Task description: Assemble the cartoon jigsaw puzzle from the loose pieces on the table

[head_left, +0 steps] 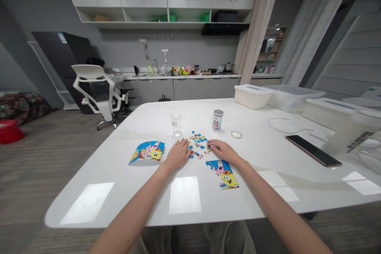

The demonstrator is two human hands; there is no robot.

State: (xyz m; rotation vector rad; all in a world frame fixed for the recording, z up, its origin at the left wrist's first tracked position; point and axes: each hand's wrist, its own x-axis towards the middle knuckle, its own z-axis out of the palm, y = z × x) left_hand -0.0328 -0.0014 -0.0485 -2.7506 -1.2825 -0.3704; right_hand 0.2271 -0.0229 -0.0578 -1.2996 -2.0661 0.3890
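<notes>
Loose jigsaw puzzle pieces (198, 139) lie in a small pile at the middle of the white table. My left hand (178, 153) rests flat at the pile's left side, its fingertips by the nearest pieces. From the right, my right hand (222, 151) reaches to the pile, fingers stretched out and touching pieces at its edge. Closer to me lies a partly joined puzzle (225, 174) with a yellow and a pink cartoon figure; its left edge is ragged. A curved picture sheet (148, 151) with the same cartoon stands left of my left hand.
Behind the pile stand a clear jar (176, 124) and a printed can (217, 120), with a round lid (236, 135) beside it. Farther right are a phone (313, 150), a cable, a pitcher (354, 133) and storage boxes (253, 96). A person sits beyond a white chair (99, 87).
</notes>
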